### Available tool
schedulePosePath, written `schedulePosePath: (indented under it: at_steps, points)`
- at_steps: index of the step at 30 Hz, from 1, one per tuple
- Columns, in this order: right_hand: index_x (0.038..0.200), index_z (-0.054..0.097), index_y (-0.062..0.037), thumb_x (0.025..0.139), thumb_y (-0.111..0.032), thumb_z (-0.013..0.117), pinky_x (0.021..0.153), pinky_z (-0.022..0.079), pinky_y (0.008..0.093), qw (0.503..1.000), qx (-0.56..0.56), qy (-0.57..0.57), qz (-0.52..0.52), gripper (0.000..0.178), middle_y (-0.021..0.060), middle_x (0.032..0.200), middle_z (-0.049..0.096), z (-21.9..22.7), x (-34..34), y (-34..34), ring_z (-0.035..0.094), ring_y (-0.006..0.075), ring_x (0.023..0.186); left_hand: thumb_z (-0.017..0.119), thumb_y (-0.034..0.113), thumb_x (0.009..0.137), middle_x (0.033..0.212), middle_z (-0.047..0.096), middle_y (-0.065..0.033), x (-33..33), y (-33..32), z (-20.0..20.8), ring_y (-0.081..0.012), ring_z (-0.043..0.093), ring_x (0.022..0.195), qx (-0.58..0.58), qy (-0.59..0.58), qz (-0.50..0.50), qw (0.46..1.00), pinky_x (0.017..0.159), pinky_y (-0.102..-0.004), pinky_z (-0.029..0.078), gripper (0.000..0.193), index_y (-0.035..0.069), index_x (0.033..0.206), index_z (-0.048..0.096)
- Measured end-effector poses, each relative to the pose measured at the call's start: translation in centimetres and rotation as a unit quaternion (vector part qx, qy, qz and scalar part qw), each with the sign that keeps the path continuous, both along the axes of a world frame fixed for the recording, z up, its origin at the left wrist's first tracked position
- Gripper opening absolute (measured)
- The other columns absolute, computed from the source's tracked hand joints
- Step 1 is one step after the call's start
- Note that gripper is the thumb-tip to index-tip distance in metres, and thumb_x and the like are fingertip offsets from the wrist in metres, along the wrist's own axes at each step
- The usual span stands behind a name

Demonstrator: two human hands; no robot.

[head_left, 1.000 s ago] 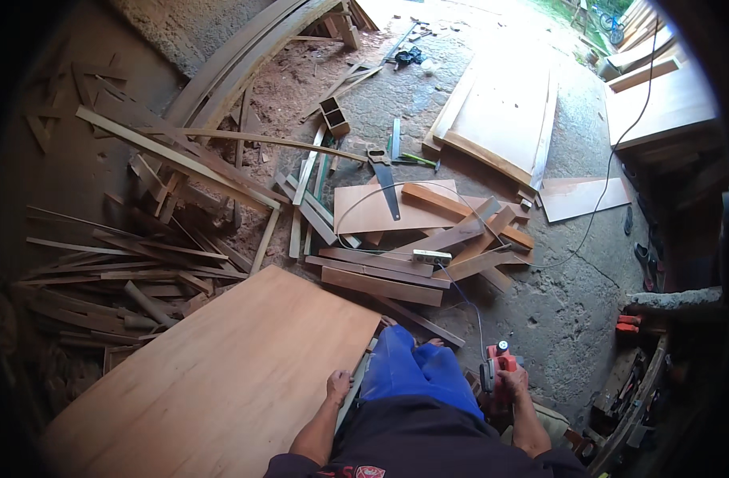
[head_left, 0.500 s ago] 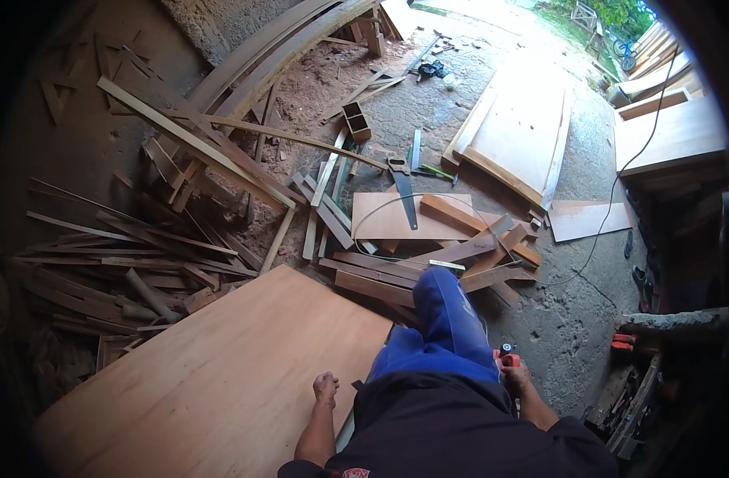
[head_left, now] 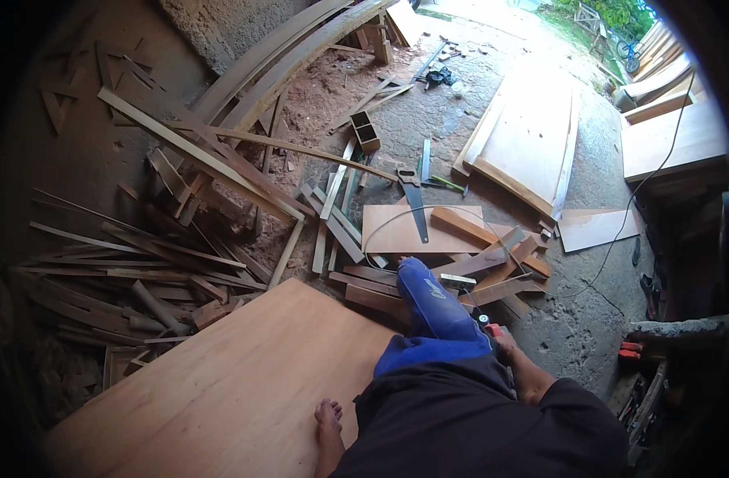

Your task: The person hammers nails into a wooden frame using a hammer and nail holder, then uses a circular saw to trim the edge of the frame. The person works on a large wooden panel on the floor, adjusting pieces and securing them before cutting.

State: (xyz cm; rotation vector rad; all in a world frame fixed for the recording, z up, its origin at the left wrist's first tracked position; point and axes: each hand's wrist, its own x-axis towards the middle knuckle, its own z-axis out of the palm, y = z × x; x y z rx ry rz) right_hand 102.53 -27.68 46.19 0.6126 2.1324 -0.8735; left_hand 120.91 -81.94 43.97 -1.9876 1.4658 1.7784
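Note:
My left hand [head_left: 328,412] is above the near edge of a large plywood sheet [head_left: 245,358], its fingers loosely bent and apart, with nothing visible in it. Beside my right thigh, my right hand [head_left: 504,346] is wrapped round a red hand tool [head_left: 493,329] with a dark front and a small round pale end. A thin cord seems to run from near the tool in a loop over the wood ahead. The tool's lower part is hidden by my hand and leg. Just beyond my knee lies a small pale block-shaped object [head_left: 457,282] on the wood pile.
Loose boards [head_left: 492,263] and a handsaw [head_left: 413,205] lie ahead, with a hammer [head_left: 448,184] beyond. Dark offcuts [head_left: 141,271] heap up at the left. A framed panel [head_left: 528,143] rests on the floor at the far right. A black cable [head_left: 631,203] crosses the floor.
My right hand has moved forward and slightly left with the red tool. My left hand has shifted lower in view, its fingers looser. The view has shifted slightly.

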Motion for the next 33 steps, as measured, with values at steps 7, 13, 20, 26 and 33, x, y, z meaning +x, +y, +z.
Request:
schedulePosePath:
  at_steps: [7,13,20,26,33]
  points:
    - [0.119,0.069,-0.0065,0.071,-0.039,0.083,0.087,0.053,0.0378,0.995,0.005,-0.021,-0.093,0.059,0.0143,0.115,0.073,0.4,-10.0,-2.0,0.069,0.0299,0.107,0.056,0.029,0.100,0.100,0.065,-0.0114,-11.2,-3.7,1.1,-0.0185,0.062,0.074,-0.008,-0.010,-0.012,1.000,0.063,-0.0293,0.051,0.032,0.005,0.120,0.054]
    - [0.124,0.068,-0.0101,0.067,-0.047,0.084,0.099,0.049,0.0376,0.989,0.009,-0.039,-0.141,0.070,0.0144,0.124,0.069,-5.0,-14.9,1.2,0.064,0.0289,0.120,0.056,0.030,0.102,0.095,0.065,-0.0075,-38.2,-4.4,3.4,-0.0131,0.060,0.071,-0.047,0.104,-0.196,0.974,0.062,-0.0249,0.050,0.028,0.006,0.117,0.057]
    - [0.121,0.069,-0.0056,0.072,-0.034,0.081,0.096,0.051,0.0366,0.976,0.008,-0.029,-0.215,0.058,0.0162,0.118,0.071,-3.5,-22.4,0.1,0.066,0.0269,0.114,0.056,0.032,0.105,0.089,0.065,-0.0018,-67.1,-5.5,14.8,-0.0085,0.062,0.070,-0.088,0.261,-0.308,0.911,0.060,-0.0190,0.048,0.027,0.009,0.118,0.057]
    - [0.117,0.071,-0.0075,0.072,-0.038,0.081,0.088,0.054,0.0396,0.972,0.013,-0.024,-0.232,0.055,0.0168,0.113,0.072,5.7,-35.5,-2.5,0.069,0.0286,0.107,0.057,0.033,0.104,0.090,0.067,-0.0029,-75.9,-7.2,16.5,-0.0087,0.063,0.067,-0.093,0.171,-0.362,0.912,0.057,-0.0211,0.049,0.027,0.009,0.116,0.058]
    - [0.122,0.066,-0.0075,0.073,-0.027,0.080,0.092,0.052,0.0434,0.947,0.012,0.083,-0.310,0.055,0.0187,0.112,0.071,1.8,-45.8,-2.2,0.067,0.0364,0.107,0.058,0.031,0.101,0.101,0.067,-0.0071,-82.1,-11.8,14.3,-0.0174,0.065,0.082,0.017,-0.179,-0.647,0.741,0.072,-0.0353,0.055,0.033,0.005,0.121,0.060]
